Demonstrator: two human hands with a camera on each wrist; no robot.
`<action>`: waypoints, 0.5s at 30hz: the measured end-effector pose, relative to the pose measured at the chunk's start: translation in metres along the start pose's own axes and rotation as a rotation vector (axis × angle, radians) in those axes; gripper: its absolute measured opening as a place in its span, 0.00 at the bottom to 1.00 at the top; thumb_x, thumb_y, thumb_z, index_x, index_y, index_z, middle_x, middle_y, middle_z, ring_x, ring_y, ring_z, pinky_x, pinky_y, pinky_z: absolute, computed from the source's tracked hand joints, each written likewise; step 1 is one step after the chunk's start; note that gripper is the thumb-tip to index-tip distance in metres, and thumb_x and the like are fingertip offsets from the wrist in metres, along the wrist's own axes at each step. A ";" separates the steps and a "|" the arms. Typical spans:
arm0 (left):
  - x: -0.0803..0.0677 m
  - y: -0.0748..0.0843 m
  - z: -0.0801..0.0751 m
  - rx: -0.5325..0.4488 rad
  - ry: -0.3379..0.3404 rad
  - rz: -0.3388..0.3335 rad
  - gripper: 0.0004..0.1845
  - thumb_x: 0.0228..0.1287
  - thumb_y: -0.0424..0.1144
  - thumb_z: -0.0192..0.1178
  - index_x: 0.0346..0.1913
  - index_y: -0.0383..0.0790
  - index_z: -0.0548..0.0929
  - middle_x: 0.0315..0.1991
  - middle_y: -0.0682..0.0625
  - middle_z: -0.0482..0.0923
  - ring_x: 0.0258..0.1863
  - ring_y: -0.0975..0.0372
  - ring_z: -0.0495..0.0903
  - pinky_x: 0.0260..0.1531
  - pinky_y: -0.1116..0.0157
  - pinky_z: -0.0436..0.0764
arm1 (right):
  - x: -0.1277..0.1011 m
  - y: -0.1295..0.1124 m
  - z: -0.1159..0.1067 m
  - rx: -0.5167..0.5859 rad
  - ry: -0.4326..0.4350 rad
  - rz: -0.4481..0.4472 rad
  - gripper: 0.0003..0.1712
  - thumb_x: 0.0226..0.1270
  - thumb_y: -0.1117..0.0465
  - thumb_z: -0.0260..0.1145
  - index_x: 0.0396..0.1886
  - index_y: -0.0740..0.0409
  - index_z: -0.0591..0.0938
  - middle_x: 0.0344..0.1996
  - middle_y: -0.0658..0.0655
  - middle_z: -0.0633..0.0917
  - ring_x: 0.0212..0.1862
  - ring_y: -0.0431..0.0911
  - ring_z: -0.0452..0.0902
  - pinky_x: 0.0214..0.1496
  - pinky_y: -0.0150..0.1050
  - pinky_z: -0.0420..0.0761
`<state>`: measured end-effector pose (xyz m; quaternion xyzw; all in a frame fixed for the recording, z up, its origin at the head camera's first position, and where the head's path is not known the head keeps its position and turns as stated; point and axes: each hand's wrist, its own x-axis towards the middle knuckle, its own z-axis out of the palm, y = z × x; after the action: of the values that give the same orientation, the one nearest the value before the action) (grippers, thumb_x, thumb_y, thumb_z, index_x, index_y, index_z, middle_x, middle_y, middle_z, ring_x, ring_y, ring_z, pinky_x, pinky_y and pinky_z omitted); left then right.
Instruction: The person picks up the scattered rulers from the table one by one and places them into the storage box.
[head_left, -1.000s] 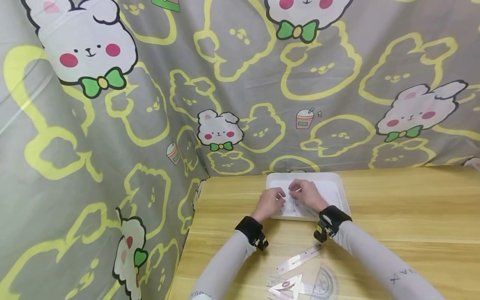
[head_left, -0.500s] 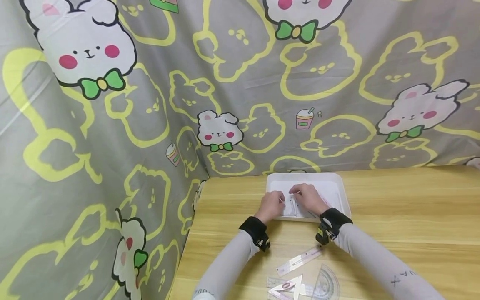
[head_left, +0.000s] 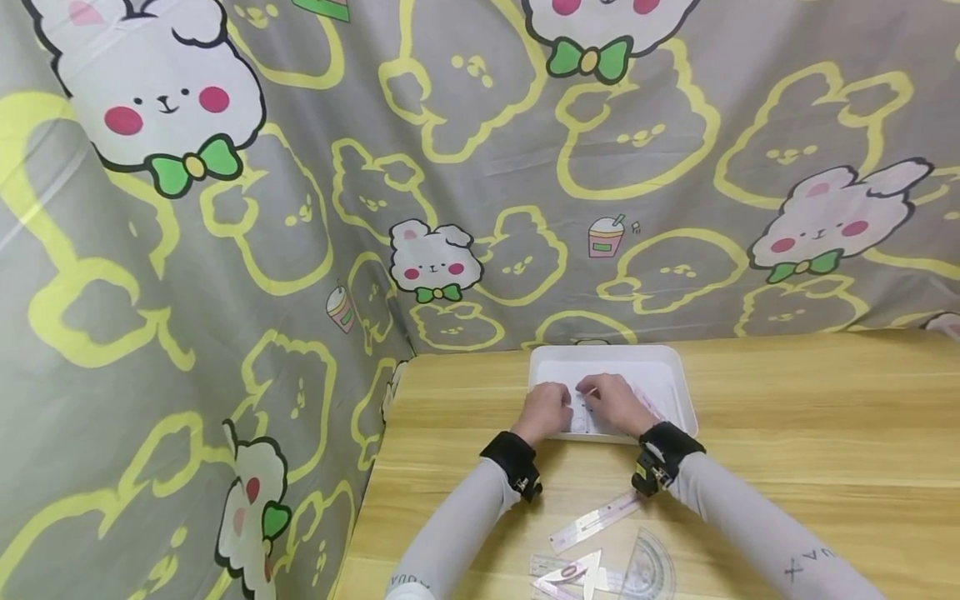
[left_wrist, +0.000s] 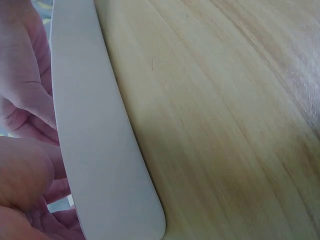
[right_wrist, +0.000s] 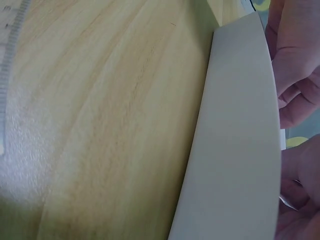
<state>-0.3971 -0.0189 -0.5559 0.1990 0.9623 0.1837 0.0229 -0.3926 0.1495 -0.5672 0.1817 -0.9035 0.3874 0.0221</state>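
Both hands work inside a shallow white tray [head_left: 663, 367] near the back of the table. My left hand [head_left: 545, 414] bends over its left front rim, fingers curled downward. Close beside it, my right hand [head_left: 615, 403] has thumb and fingers drawn together, pointing left. Between them lies a pale, thin piece with small dark marks [head_left: 581, 419]; whether either hand pinches it is hidden. A pinkish strip [head_left: 648, 403] shows just right of the right hand. In both wrist views the tray's outer wall [left_wrist: 102, 130] covers most of the fingertips.
In front of the tray lie a clear ruler with pink tint [head_left: 595, 523], a set square [head_left: 570, 572] over another clear ruler, and a clear protractor [head_left: 650, 565]. A patterned grey curtain [head_left: 525, 183] rises behind and left of the wooden table [head_left: 810, 433].
My left hand has moved slightly right and down, its fingers more curled. The right hand has lowered a little, and the pinkish strip beside it shows more. The head view has shifted slightly.
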 end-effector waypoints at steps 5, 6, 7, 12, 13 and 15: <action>0.001 0.001 0.001 -0.028 0.000 0.022 0.03 0.65 0.30 0.66 0.33 0.37 0.86 0.30 0.50 0.82 0.32 0.60 0.78 0.37 0.68 0.77 | -0.001 0.001 0.002 -0.014 0.016 -0.029 0.12 0.63 0.79 0.64 0.45 0.74 0.87 0.42 0.70 0.89 0.42 0.61 0.88 0.49 0.57 0.85; 0.001 0.001 0.001 -0.033 -0.001 0.023 0.03 0.65 0.30 0.66 0.33 0.37 0.86 0.30 0.50 0.82 0.32 0.60 0.78 0.37 0.68 0.77 | -0.002 0.001 0.002 -0.013 0.017 -0.031 0.12 0.62 0.79 0.64 0.45 0.74 0.87 0.42 0.70 0.89 0.42 0.61 0.88 0.50 0.57 0.85; 0.001 0.001 0.001 -0.036 0.000 0.023 0.03 0.65 0.30 0.65 0.33 0.37 0.86 0.30 0.50 0.83 0.32 0.60 0.78 0.37 0.68 0.77 | -0.002 0.001 0.003 -0.015 0.016 -0.030 0.12 0.62 0.79 0.64 0.45 0.74 0.87 0.42 0.70 0.89 0.42 0.61 0.88 0.50 0.57 0.85; -0.001 0.002 0.002 -0.049 -0.005 0.015 0.04 0.66 0.31 0.65 0.33 0.37 0.86 0.30 0.50 0.82 0.31 0.60 0.77 0.35 0.69 0.75 | -0.004 0.002 0.004 -0.020 0.021 -0.019 0.13 0.61 0.78 0.64 0.45 0.74 0.87 0.42 0.71 0.89 0.44 0.62 0.87 0.51 0.58 0.84; -0.001 0.002 0.002 -0.050 -0.005 0.015 0.04 0.67 0.31 0.65 0.33 0.38 0.86 0.29 0.50 0.81 0.30 0.61 0.76 0.34 0.69 0.75 | -0.005 0.003 0.004 -0.021 0.021 -0.014 0.14 0.61 0.78 0.64 0.45 0.74 0.87 0.43 0.71 0.89 0.44 0.62 0.87 0.51 0.58 0.84; -0.002 0.002 0.002 -0.052 -0.007 0.018 0.05 0.67 0.31 0.65 0.32 0.38 0.86 0.29 0.51 0.81 0.30 0.61 0.76 0.34 0.69 0.75 | -0.006 0.002 0.004 -0.019 0.021 -0.006 0.14 0.61 0.78 0.64 0.46 0.73 0.87 0.43 0.70 0.89 0.45 0.63 0.87 0.52 0.58 0.84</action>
<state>-0.3941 -0.0176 -0.5568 0.2078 0.9553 0.2083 0.0295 -0.3872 0.1500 -0.5727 0.1801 -0.9064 0.3806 0.0346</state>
